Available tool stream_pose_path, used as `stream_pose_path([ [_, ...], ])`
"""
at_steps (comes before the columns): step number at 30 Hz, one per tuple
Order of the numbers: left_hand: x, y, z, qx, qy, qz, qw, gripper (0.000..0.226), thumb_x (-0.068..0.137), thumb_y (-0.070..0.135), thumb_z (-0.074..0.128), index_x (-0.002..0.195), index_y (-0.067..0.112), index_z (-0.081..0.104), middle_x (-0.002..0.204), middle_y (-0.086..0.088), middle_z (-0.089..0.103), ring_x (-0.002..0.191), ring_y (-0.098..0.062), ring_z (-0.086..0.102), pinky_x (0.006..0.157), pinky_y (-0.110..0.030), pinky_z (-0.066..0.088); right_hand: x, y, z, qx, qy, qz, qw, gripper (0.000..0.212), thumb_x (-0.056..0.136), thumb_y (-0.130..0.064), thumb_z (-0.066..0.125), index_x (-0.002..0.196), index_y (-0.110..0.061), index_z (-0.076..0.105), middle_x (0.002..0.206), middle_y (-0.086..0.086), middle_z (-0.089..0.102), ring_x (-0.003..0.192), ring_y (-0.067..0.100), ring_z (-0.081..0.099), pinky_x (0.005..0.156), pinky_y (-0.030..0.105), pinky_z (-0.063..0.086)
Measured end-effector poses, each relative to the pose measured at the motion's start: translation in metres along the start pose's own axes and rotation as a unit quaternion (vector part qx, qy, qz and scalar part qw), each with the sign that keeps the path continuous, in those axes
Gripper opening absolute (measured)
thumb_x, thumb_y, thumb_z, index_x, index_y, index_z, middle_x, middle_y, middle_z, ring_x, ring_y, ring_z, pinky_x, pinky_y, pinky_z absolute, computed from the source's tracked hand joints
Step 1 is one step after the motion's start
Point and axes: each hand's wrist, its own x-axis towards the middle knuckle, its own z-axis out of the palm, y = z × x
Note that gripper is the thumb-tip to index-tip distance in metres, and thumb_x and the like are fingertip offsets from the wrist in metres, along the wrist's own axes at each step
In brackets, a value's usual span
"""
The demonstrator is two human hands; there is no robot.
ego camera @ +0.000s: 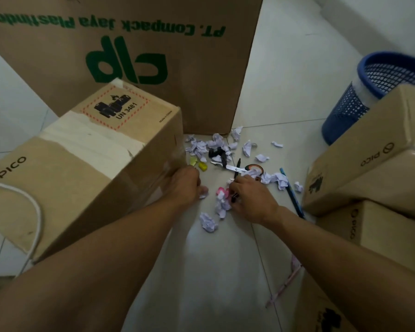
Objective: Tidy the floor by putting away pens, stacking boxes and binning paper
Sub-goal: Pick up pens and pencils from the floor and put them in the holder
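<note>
Both hands are stretched down to the white tiled floor (285, 92): a black pen (235, 197) is pinched in the right hand (252, 200), crumpled white paper (203, 195) in the left hand (186, 185).

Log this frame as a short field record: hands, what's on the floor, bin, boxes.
left hand: left hand low over the floor, fingers curled by a paper scrap; grip unclear
right hand: right hand holds a dark pen among crumpled paper
floor clutter: paper balls, scissors, tape roll, blue pencil, pink pen
bin: blue mesh basket at right, tilted, behind a PICO box
boxes: PICO box with UN 3481 label at left; large box behind
</note>
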Motion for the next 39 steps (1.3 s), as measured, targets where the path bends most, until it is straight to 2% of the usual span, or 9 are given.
stream_pose_path([
  [4,0.003,0.007,0.005,-0.016,0.008,-0.037,0.999,0.031,0.08,0.021,0.08,0.099,0.008,0.06,0.108,-0.013,0.057,0.099,-0.03,0.059,0.073,-0.035,0.045,-0.02,0.014,-0.005,0.026,0.03,0.004,0.999,0.017,0.093,-0.03,0.061,0.099,-0.015,0.067,0.102,0.001,0.06,0.095,0.021,0.057,0.07,0.036,0.052],
  [8,0.006,0.02,0.005,-0.012,-0.045,-0.09,0.995,0.071,0.076,0.021,0.084,0.132,0.009,0.043,0.118,-0.014,0.059,0.108,-0.031,0.059,0.072,-0.034,0.047,-0.03,0.021,-0.018,0.005,0.008,-0.021,1.0,0.065,0.087,-0.082,0.044,0.098,-0.024,0.07,0.094,-0.008,0.06,0.082,0.011,0.056,0.065,0.031,0.051],
  [11,0.01,0.022,0.007,-0.046,-0.095,-0.146,0.984,0.08,0.07,0.029,0.09,0.133,0.007,0.045,0.12,-0.014,0.059,0.108,-0.029,0.06,0.07,-0.033,0.047,-0.031,0.02,-0.025,-0.046,-0.024,-0.046,0.998,0.09,0.08,-0.095,0.026,0.099,-0.023,0.075,0.098,-0.007,0.07,0.083,0.012,0.063,0.068,0.032,0.054],
  [16,0.011,0.02,0.013,-0.099,-0.103,-0.145,0.979,0.039,0.08,0.026,0.083,0.105,0.01,0.058,0.105,-0.008,0.059,0.092,-0.022,0.058,0.075,-0.034,0.051,-0.019,0.009,-0.022,-0.05,0.099,-0.085,0.99,0.056,0.098,-0.068,0.042,0.083,-0.019,0.067,0.079,-0.003,0.057,0.062,0.011,0.047,0.052,0.028,0.04],
  [20,0.015,0.024,0.01,-0.1,-0.028,-0.12,0.987,0.031,0.093,0.017,0.061,0.118,0.006,0.047,0.108,-0.017,0.058,0.09,-0.029,0.056,0.066,-0.032,0.037,0.007,0.008,-0.012,-0.088,0.157,0.01,0.984,0.011,0.09,-0.023,0.068,0.088,-0.012,0.064,0.083,0.007,0.059,0.071,0.024,0.055,0.056,0.031,0.035],
  [25,0.021,0.021,0.015,-0.097,0.009,-0.115,0.989,0.049,0.096,0.031,0.054,0.134,0.005,0.037,0.109,-0.017,0.065,0.095,-0.032,0.064,0.067,-0.032,0.044,0.02,0.015,-0.003,-0.142,-0.017,0.149,0.978,0.048,0.093,-0.03,0.059,0.139,-0.02,0.051,0.132,0.016,0.054,0.129,0.037,0.042,0.1,0.046,0.036],
  [31,0.027,0.008,0.021,-0.076,-0.096,-0.089,0.989,0.098,0.091,0.032,0.059,0.159,0.018,-0.01,0.074,-0.007,0.058,0.066,-0.02,0.057,0.051,-0.026,0.038,0.022,0.014,0.002,-0.19,-0.044,0.102,0.976,0.039,0.091,-0.029,0.058,0.128,-0.018,0.06,0.126,0.011,0.062,0.132,0.039,0.041,0.109,0.053,0.028],
  [35,0.024,0.008,0.025,-0.03,-0.059,-0.02,0.998,0.083,0.089,0.034,0.057,0.158,0.021,0.013,0.083,-0.008,0.061,0.078,-0.024,0.059,0.059,-0.027,0.043,0.023,0.015,0.003,-0.197,-0.045,0.085,0.976,0.025,0.086,-0.019,0.059,0.11,-0.016,0.066,0.109,0.01,0.069,0.116,0.034,0.05,0.104,0.052,0.03],
  [39,0.007,-0.004,0.024,-0.019,-0.075,0.066,0.995,0.04,0.087,0.035,0.059,0.123,0.026,0.046,0.081,-0.005,0.062,0.074,-0.026,0.062,0.068,-0.039,0.056,0.022,0.01,0.003,-0.191,-0.053,0.079,0.977,0.022,0.085,-0.016,0.059,0.107,-0.016,0.064,0.1,0.009,0.071,0.105,0.03,0.052,0.097,0.046,0.032],
])
